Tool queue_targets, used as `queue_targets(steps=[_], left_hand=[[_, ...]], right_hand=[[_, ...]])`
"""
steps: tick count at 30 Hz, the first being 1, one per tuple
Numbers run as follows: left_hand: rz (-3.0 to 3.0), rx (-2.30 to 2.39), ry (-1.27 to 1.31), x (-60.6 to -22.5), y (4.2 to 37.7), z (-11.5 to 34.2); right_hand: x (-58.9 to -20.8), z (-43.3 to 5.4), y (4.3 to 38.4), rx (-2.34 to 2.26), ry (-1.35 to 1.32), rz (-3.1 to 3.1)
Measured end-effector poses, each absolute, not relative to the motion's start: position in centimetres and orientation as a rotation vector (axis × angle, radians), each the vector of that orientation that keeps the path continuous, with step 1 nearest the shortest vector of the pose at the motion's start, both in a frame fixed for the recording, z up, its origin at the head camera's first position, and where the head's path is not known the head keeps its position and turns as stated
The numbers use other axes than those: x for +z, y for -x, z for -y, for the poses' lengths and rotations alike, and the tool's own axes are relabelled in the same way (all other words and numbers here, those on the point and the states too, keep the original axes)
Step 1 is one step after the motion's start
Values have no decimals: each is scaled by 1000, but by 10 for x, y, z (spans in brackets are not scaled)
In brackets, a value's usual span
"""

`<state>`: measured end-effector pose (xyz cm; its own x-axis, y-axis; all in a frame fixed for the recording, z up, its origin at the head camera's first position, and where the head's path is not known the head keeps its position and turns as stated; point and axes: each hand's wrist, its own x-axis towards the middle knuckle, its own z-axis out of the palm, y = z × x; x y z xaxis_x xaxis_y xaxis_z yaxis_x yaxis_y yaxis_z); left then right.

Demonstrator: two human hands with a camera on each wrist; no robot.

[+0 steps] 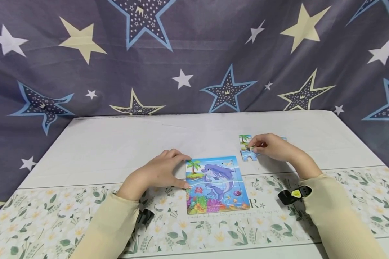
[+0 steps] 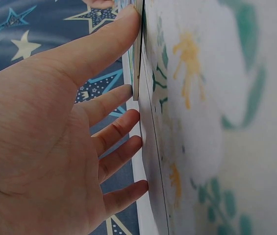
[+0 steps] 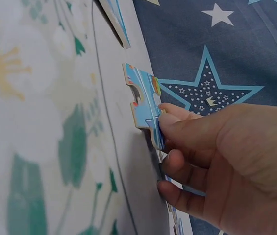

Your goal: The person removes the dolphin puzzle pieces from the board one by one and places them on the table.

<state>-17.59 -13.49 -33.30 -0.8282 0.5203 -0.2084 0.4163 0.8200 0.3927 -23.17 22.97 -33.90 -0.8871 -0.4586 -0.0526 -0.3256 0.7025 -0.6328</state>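
A square puzzle board (image 1: pixel 214 183) with a purple dolphin picture lies flat in front of me. My left hand (image 1: pixel 163 171) is at its left side, the thumb at the left edge and the index fingertip by the upper left corner. In the left wrist view the fingers of my left hand (image 2: pixel 55 122) are spread and nearly straight. To the board's upper right, my right hand (image 1: pixel 273 146) pinches a jigsaw piece with thumb and fingertips. In the right wrist view a blue jigsaw piece (image 3: pixel 145 98) shows at the thumb tip of my right hand (image 3: pixel 216 147).
Palm-tree and blue jigsaw pieces (image 1: pixel 249 155) show left of the right hand, and another piece (image 1: pixel 284 138) is partly hidden behind it. A floral mat (image 1: pixel 110 223) covers the near part of the white table (image 1: pixel 123 140). A star-patterned cloth (image 1: pixel 194 54) hangs behind.
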Motion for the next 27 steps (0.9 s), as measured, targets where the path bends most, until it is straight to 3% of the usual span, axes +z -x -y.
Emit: queue_targets(steps=[27], left_hand=[[-2692,480,-717,-334,176,135]], right_hand=[[-331,-218,226,-971,524,-2754]])
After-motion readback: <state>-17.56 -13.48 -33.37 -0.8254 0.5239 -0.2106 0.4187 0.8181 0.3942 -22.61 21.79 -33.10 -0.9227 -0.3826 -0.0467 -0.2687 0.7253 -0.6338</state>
